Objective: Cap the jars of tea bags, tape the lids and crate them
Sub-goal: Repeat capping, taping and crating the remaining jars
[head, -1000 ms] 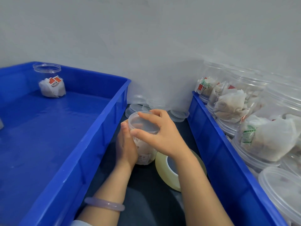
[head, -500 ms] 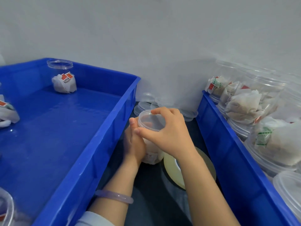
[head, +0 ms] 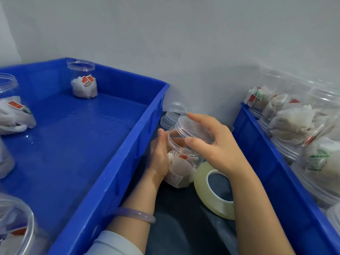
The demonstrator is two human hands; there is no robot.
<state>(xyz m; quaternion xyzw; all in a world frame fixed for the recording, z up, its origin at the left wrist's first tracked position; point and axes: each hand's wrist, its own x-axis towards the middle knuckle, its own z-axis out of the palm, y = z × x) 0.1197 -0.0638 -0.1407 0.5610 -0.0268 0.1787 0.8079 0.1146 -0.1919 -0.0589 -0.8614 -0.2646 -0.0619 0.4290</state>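
Here, jar (head: 195,158) of tea bags (head: 178,170), lid (head: 193,129) tilted, crate (head: 128,159) holding open jars (head: 83,80).

A plain, pale grey wall (head: 184,34) fills the whole upper part of the view, matt and unmarked. At the far left a narrow, slightly lighter strip (head: 4,48) meets it along a slanting seam. Low in the middle a dark worktop (head: 184,229) shows, blue-black, with a soft, faintly creased surface like cloth. The light is even, diffuse and cool in tone. Only soft grey shadows lie on the wall's lower right part.
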